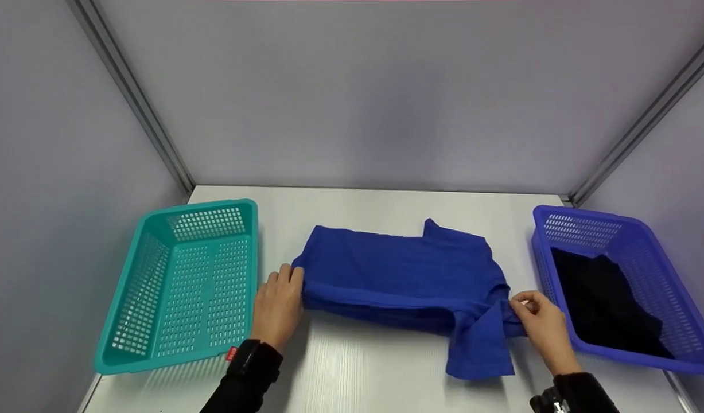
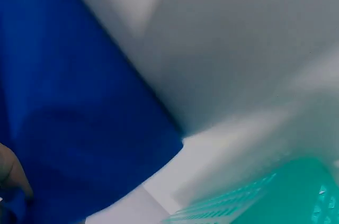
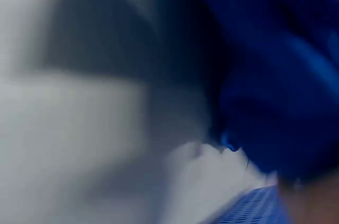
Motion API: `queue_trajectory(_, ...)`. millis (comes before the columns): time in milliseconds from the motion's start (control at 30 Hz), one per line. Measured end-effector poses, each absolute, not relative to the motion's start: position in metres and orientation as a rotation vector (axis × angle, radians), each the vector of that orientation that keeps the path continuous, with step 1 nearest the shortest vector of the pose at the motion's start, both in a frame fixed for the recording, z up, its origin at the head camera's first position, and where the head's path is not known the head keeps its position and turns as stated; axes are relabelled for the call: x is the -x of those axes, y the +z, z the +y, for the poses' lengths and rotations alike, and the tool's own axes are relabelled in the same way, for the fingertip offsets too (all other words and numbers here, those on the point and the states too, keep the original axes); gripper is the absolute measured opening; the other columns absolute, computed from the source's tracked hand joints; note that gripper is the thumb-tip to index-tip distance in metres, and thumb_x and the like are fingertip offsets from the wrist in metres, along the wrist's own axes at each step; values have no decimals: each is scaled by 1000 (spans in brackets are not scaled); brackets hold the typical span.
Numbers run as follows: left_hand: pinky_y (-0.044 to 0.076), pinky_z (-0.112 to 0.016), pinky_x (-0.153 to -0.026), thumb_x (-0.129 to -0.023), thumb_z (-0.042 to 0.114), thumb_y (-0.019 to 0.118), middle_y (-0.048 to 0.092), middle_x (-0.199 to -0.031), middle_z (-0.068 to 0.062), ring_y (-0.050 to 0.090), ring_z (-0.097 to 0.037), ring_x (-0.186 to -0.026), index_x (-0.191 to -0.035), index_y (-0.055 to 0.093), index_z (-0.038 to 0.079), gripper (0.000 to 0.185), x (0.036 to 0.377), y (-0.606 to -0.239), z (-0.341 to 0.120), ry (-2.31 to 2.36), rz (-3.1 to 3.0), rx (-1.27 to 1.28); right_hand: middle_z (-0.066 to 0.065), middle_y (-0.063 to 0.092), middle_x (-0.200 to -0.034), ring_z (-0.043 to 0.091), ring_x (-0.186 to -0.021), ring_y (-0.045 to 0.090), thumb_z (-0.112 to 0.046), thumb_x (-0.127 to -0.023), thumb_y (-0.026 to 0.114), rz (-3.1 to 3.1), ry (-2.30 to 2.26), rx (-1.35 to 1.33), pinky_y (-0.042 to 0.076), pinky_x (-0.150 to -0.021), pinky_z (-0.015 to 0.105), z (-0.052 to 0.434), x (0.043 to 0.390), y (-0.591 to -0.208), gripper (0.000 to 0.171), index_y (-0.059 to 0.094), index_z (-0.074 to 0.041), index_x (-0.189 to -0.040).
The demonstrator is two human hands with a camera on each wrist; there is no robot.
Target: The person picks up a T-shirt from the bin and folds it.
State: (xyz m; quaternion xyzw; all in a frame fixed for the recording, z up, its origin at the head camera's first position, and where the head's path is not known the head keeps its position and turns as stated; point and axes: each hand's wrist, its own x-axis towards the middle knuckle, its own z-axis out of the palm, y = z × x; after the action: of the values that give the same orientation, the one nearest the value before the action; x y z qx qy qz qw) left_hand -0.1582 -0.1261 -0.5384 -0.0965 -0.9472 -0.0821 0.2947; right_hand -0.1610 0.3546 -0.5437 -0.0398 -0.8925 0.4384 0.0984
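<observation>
Roughly, by label:

Shirt: blue shirt lies folded into a broad band on the white table, between the two baskets; collar at the far edge, one sleeve hanging out toward the near edge on the right.
Left hand: left hand sits at the shirt's left end, fingers curled over the folded edge, gripping it.
Right hand: right hand pinches cloth at the right end, just beside the loose sleeve; fingertips bunched together on the fabric.
Handling (judgement): soft, light, limp knit. It will sag and unfold if lifted from one point, so the layered ends where both hands sit look like the sound places to hold. Not fragile, and unlikely to slip on the table.
Surroundings: teal basket on the left with nothing visible inside; purple basket on the right holding a dark garment.
Head view: gives the whole layout, both hands and both baskets.
Left wrist view: blurred; blue cloth close up, a teal basket corner, a fingertip at the edge.
Right wrist view: very blurred; blue cloth and a strip of purple mesh, grip not readable.
</observation>
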Motion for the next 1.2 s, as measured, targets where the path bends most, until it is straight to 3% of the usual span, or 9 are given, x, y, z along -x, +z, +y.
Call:
queue_trajectory(100,52,-44,-52,-81,-5,79,59,-90,-14,61,-33,-70,-98,59,2,27,157,-543,-127,-235,-2525,259,14,58,-92,35,-84,56,4,-85,78,-2563,688,-171,44,-72,45,345,156,-564,25,65,0,-106)
queue_trajectory(200,52,-45,-51,-79,-6,79,61,-87,-14,62,-32,-67,-96,60,2,27,154,-549,-128,-227,-2525,258,6,59,-90,26,-83,57,0,-82,83,-2545,455,-578,47,-72,42,336,143,-583,25,64,-8,-98)
queue_trajectory(300,52,-46,-51,-76,-10,78,62,-83,-14,62,-33,-66,-92,60,2,27,152,-551,-130,-219,-2524,247,-8,59,-100,13,-93,56,-29,-89,85,-2766,416,-886,49,-77,37,337,128,-593,29,67,-16,-107)
queue_trajectory(433,52,-48,-52,-76,-10,79,61,-81,-15,62,-35,-66,-89,59,2,27,150,-549,-132,-229,-2539,238,-3,55,-127,23,-118,52,-60,-86,79,-3075,365,-908,47,-93,52,353,115,-599,64,66,-19,-134)
queue_trajectory(533,53,-49,-54,-78,-8,79,63,-82,-16,64,-36,-68,-90,61,2,24,150,-547,-133,-246,-2562,231,0,58,-122,22,-111,55,-41,-85,86,-2960,297,-946,50,-91,49,366,110,-606,51,71,-17,-128)
queue_trajectory(700,54,-50,-56,-84,-3,77,65,-85,-16,65,-36,-71,-93,63,1,17,148,-542,-136,-298,-2622,197,-6,60,-98,6,-91,54,6,-75,85,-2568,404,-872,46,-81,21,373,107,-615,33,71,-13,-98)
queue_trajectory(833,56,-50,-62,-87,2,75,67,-88,-14,66,-34,-75,-95,65,2,13,144,-535,-137,-414,-2658,188,-4,72,-101,-2,-99,63,17,-90,65,-2457,1108,-451,44,-89,7,366,106,-590,21,67,-1,-101)
queue_trajectory(1000,57,-48,-69,-88,3,71,71,-92,-10,68,-29,-81,-98,67,4,11,137,-523,-141,-677,-2652,177,-4,70,-84,1,-78,64,13,-104,47,-1980,1831,-35,48,-72,12,359,108,-533,17,61,5,-107)
queue_trajectory(1200,45,-31,-58,-86,2,64,59,-74,0,53,-13,-64,-91,63,12,11,128,-501,-152,-1089,-2731,170,11,72,-88,14,-67,64,21,-103,37,-1661,2202,-395,52,-57,24,373,98,-492,29,63,16,-114)
